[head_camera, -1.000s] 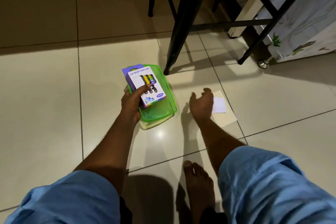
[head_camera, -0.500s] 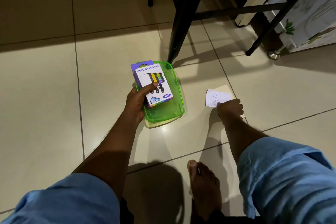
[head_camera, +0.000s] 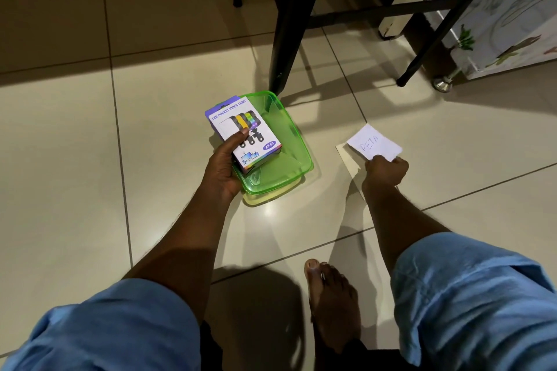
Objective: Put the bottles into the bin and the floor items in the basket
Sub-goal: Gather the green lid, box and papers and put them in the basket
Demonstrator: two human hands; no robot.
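My left hand (head_camera: 221, 167) grips a purple and white LED video light box (head_camera: 244, 132) together with a green plastic lid (head_camera: 280, 147), both held just above the tiled floor. A pale yellow lid edge (head_camera: 265, 199) shows under the green one. My right hand (head_camera: 385, 170) pinches a white paper slip (head_camera: 373, 141) with handwriting, lifted off a beige card (head_camera: 351, 164) that lies flat on the floor. No bottles, bin or basket are in view.
A thick black table leg (head_camera: 289, 24) stands just behind the green lid, with thinner black legs and crossbars (head_camera: 428, 39) to the right. A patterned cabinet (head_camera: 506, 24) on a metal foot fills the far right. My bare foot (head_camera: 328, 304) rests on the tiles below.
My right hand reached right to the beige card, pinched the white paper slip and lifted it. My left hand kept its hold on the box and green lid.
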